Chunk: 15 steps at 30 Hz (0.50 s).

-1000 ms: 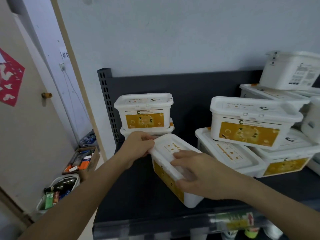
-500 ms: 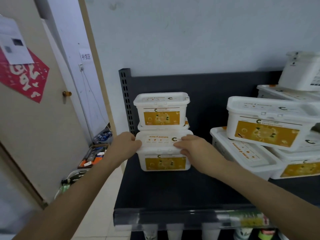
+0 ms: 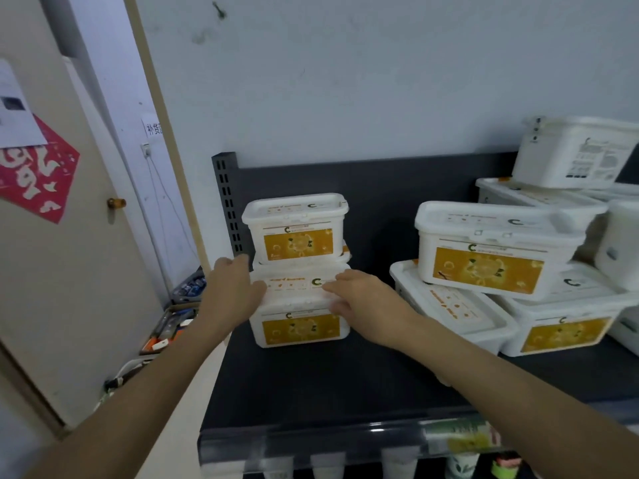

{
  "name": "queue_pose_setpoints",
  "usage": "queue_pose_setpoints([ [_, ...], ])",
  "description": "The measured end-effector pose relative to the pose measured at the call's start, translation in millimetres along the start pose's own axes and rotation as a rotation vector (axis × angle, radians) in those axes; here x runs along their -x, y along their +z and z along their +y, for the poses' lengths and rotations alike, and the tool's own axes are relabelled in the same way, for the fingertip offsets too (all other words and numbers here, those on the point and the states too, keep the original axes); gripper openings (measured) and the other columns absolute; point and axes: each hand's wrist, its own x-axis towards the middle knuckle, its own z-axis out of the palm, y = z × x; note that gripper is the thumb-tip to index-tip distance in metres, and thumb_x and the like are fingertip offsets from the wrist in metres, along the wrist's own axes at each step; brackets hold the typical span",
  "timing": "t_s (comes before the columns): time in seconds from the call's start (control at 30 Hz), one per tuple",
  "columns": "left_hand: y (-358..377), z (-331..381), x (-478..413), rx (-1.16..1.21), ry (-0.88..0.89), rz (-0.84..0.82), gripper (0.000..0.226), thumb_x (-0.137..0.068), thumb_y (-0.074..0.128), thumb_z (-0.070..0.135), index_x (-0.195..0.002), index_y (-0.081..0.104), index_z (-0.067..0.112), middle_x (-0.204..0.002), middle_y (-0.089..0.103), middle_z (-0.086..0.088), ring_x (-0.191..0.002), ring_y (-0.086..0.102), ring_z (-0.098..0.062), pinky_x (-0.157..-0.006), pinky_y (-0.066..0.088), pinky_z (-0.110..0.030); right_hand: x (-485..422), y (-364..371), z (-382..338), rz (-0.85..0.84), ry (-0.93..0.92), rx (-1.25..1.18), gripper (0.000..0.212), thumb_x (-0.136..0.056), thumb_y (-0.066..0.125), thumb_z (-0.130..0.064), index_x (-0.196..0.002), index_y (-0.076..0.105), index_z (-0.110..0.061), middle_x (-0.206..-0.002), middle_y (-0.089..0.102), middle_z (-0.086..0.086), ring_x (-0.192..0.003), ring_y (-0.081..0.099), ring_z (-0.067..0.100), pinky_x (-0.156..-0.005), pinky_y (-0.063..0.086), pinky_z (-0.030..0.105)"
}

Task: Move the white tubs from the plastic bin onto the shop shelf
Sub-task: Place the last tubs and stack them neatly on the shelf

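A pale wall (image 3: 345, 81), smudged dark near the top, stood behind a dark grey shelf (image 3: 345, 375) with a perforated upright (image 3: 226, 202) at its left end. A wooden trim strip (image 3: 155, 115) ran up the wall's left edge. Beyond it a beige door (image 3: 69, 288) with a brass knob (image 3: 116, 202) carried a red paper cutout (image 3: 34, 181) and a white sheet (image 3: 14, 115). Cords hung from a socket (image 3: 147, 150) towards a cardboard box (image 3: 169, 326) of small goods on the pale floor (image 3: 193, 392).

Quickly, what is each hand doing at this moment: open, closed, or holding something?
Left hand: holds the left end of the front tub.
Right hand: holds the right end of the same tub.
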Motion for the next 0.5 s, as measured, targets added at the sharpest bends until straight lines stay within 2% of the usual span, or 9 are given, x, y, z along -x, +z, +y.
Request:
queue_pose_setpoints([
  [0.07, 1.5, 23.7, 4.5, 0.078, 0.166, 0.116, 0.043, -0.092, 0.055, 0.019, -0.132, 0.049, 0.008, -0.126, 0.049, -0.016, -0.119, 0.045, -0.028, -0.092, 0.038, -0.033, 12.7, -19.6, 5.5, 0.105, -0.013, -0.009, 0.04, -0.099, 0.047, -0.025, -0.137, 0.049, -0.016, -0.144, 0.043, 0.004, -0.136, 0.034, 0.019, -0.109, 0.023, 0.02],
  [0.13, 6.2, 58.9, 6.2, 0.135, 0.285, 0.127, 0.046, -0.093, 0.055, 0.026, -0.137, 0.047, 0.011, -0.133, 0.051, -0.011, -0.125, 0.044, -0.025, -0.098, 0.036, -0.031, 24.9, -44.4, 18.1, 0.248, -0.019, 0.029, 0.04, -0.097, 0.05, -0.025, -0.137, 0.05, -0.017, -0.145, 0.045, 0.005, -0.139, 0.031, 0.018, -0.106, 0.009, 0.01],
  [0.17, 9.5, 78.4, 7.7, 0.17, 0.316, 0.106, 0.048, -0.094, 0.054, 0.029, -0.139, 0.047, 0.012, -0.136, 0.051, -0.008, -0.127, 0.044, -0.022, -0.101, 0.035, -0.032, 31.6, -56.7, 26.2, 0.316, 0.002, 0.048, 0.04, -0.096, 0.052, -0.025, -0.136, 0.051, -0.017, -0.145, 0.045, 0.007, -0.14, 0.03, 0.02, -0.108, 0.01, 0.013],
  [0.23, 19.2, 119.7, 12.2, 0.29, 0.316, 0.008, 0.049, -0.095, 0.052, 0.037, -0.139, 0.048, 0.015, -0.136, 0.053, -0.003, -0.124, 0.048, -0.018, -0.1, 0.038, -0.03, 48.7, -78.4, 50.1, 0.438, 0.097, 0.076, 0.039, -0.095, 0.055, -0.023, -0.132, 0.055, -0.014, -0.147, 0.043, 0.012, -0.142, 0.027, 0.025, -0.112, 0.021, 0.028],
  [0.3, 28.9, 150.1, 15.7, 0.454, 0.247, -0.129, 0.046, -0.096, 0.048, 0.044, -0.133, 0.054, 0.018, -0.13, 0.057, 0.004, -0.118, 0.053, -0.014, -0.1, 0.041, -0.029, 65.2, -91.8, 72.9, 0.559, 0.212, 0.089, 0.035, -0.093, 0.058, -0.021, -0.126, 0.06, -0.01, -0.145, 0.044, 0.018, -0.141, 0.03, 0.031, -0.111, 0.029, 0.038],
  [0.4, 46.5, 187.8, 15.0, 0.667, 0.132, -0.29, 0.027, -0.096, 0.044, 0.048, -0.098, 0.06, 0.027, -0.099, 0.059, 0.015, -0.098, 0.056, -0.006, -0.101, 0.046, -0.038, 93.2, -108.8, 109.5, 0.653, 0.428, 0.043, 0.045, -0.093, 0.056, -0.029, -0.134, 0.053, -0.011, -0.148, 0.039, 0.017, -0.139, 0.031, 0.03, -0.111, 0.029, 0.039],
  [0.47, 52.9, 202.0, 13.1, 0.785, 0.077, -0.353, 0.025, -0.096, 0.046, 0.046, -0.086, 0.06, 0.028, -0.096, 0.063, 0.01, -0.097, 0.059, -0.009, -0.101, 0.046, -0.04, 106.7, -113.8, 125.7, 0.615, 0.547, -0.092, 0.053, -0.093, 0.053, -0.038, -0.14, 0.045, -0.013, -0.149, 0.039, 0.012, -0.137, 0.036, 0.026, -0.109, 0.031, 0.038],
  [0.5, 55.4, 206.1, 12.0, 0.818, 0.071, -0.367, 0.028, -0.096, 0.048, 0.043, -0.086, 0.062, 0.022, -0.099, 0.068, 0.002, -0.1, 0.062, -0.016, -0.101, 0.047, -0.042, 111.6, -113.9, 130.7, 0.593, 0.568, -0.19, 0.055, -0.093, 0.053, -0.041, -0.141, 0.044, -0.015, -0.147, 0.043, 0.009, -0.13, 0.042, 0.023, -0.105, 0.035, 0.037],
])
